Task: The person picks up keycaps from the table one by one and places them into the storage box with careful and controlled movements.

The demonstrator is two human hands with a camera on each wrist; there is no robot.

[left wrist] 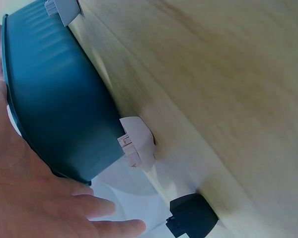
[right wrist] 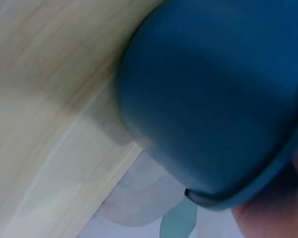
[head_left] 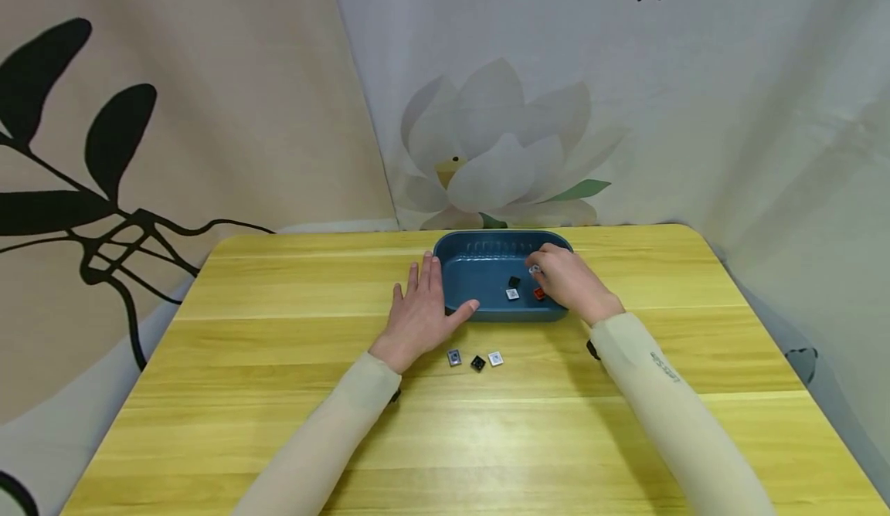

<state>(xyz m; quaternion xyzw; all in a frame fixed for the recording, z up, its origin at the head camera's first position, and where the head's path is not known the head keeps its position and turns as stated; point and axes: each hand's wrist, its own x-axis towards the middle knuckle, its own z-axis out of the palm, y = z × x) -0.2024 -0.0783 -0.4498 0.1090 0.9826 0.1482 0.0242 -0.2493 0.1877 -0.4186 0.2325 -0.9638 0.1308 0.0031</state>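
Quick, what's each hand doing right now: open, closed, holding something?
Left hand: open, fingers straight, against the blue tray.
Right hand: closed, seemingly pinching a small whitish piece over the tray.

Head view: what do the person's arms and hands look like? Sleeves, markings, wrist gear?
Left sleeve and right sleeve: long, pale cream, ending at the wrists. The right one carries dark lettering, too small to read. Black wrist pieces peek out by both cuffs. Left hand and right hand: ungloved.

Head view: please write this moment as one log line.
left hand: at tray | right hand: pinches white piece | table: three small pieces
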